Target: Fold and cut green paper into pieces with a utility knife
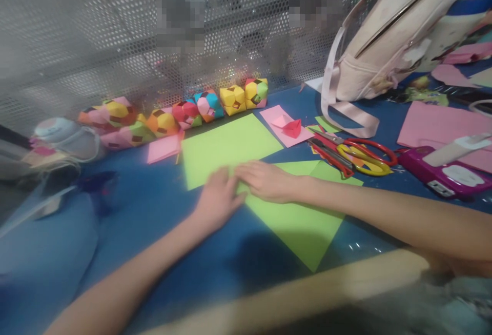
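My left hand (219,196) and my right hand (265,180) meet near the middle of the view, at the upper left corner of a green sheet (307,222) with a folded part. My right palm lies flat over that corner. Motion blurs the fingers of my left hand, and what lies under them is hidden. Just behind both hands is another green sheet (230,145), flat on the blue table (154,232). Scissors with red and yellow handles (365,155) rest to the right, beside a red cutter (332,158).
Colourful folded paper balls (207,104) line the back edge by a perforated metal screen (126,32). A small red folded paper (292,128) sits on a pink sheet. At right are a purple glue gun (442,173) and a pale pink bag (384,37).
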The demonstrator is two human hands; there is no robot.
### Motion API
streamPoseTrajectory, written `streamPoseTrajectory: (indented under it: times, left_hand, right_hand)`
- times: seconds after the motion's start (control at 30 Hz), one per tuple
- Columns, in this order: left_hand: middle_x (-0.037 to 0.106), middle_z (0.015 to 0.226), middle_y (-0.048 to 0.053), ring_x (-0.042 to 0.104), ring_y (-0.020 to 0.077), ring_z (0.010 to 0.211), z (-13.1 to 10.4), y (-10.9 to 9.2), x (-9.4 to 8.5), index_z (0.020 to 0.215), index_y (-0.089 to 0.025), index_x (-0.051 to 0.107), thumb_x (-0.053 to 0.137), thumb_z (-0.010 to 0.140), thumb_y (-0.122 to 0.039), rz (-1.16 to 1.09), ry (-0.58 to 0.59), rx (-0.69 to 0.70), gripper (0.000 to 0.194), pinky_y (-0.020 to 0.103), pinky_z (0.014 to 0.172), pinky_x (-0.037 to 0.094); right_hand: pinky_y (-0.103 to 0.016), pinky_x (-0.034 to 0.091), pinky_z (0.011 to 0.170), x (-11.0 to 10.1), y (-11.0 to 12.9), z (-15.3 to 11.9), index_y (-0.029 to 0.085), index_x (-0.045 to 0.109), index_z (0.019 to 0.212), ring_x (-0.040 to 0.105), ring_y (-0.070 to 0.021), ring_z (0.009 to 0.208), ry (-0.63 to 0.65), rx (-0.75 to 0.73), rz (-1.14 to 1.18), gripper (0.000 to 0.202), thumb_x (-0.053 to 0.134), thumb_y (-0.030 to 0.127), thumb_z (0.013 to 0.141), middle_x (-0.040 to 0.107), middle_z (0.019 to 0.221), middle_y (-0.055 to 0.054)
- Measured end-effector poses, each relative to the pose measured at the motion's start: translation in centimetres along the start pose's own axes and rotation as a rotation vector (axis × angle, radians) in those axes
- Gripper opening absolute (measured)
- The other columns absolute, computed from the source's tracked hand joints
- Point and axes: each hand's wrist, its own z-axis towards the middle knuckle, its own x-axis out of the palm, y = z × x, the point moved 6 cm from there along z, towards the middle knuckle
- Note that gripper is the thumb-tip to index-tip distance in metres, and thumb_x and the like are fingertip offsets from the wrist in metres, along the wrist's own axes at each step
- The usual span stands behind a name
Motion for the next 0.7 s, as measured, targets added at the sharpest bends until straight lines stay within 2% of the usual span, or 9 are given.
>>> streamPoseTrajectory:
  times: [0.2, 0.43, 0.57, 0.7]
  left_hand:
    - [0.058, 0.126, 0.024, 0.057, 0.0338, 0.116, -0.3, 0.0, 0.1, 0.113, -0.011, 0.057, 0.046, 0.095, -0.041, 0.037, -0.041, -0.012, 0.037, 0.051, 0.097, 0.045]
    - [0.063, 0.116, 0.024, 0.059, 0.0334, 0.111, -0.6, -0.2, 0.0, 0.103, -0.009, 0.061, 0.044, 0.097, -0.039, 0.044, -0.098, 0.000, 0.035, 0.050, 0.096, 0.045]
    - [0.068, 0.096, 0.017, 0.063, 0.0308, 0.100, -1.1, -0.9, -0.6, 0.088, -0.013, 0.064, 0.046, 0.097, -0.030, 0.054, -0.118, 0.045, 0.027, 0.051, 0.095, 0.044]
    - [0.068, 0.081, 0.012, 0.064, 0.0273, 0.085, -2.0, -2.5, -1.6, 0.077, -0.015, 0.064, 0.051, 0.094, -0.024, 0.118, -0.152, 0.142, 0.024, 0.048, 0.091, 0.046]
  right_hand:
    - [-0.050, 0.044, 0.105, 0.0, 0.0, -0.1, 0.001, 0.055, 0.128, 0.054, -0.0286, 0.126, -0.011, -0.025, -0.001, 0.040, 0.045, 0.019, 0.094, 0.058, 0.133, -0.024]
    - [-0.053, 0.044, 0.104, -0.2, 0.1, 0.0, -0.003, 0.056, 0.127, 0.054, -0.0314, 0.126, -0.007, -0.035, 0.008, 0.041, 0.045, 0.018, 0.093, 0.059, 0.129, -0.027]
    - [-0.053, 0.044, 0.103, -0.2, 0.0, 0.0, 0.000, 0.057, 0.127, 0.054, -0.0303, 0.125, 0.011, -0.025, 0.025, 0.041, 0.047, 0.014, 0.089, 0.059, 0.130, -0.026]
    - [-0.050, 0.044, 0.104, -0.3, 0.1, 0.2, 0.002, 0.059, 0.123, 0.056, -0.0296, 0.123, 0.032, -0.017, -0.029, 0.040, 0.047, 0.013, 0.087, 0.060, 0.129, -0.024]
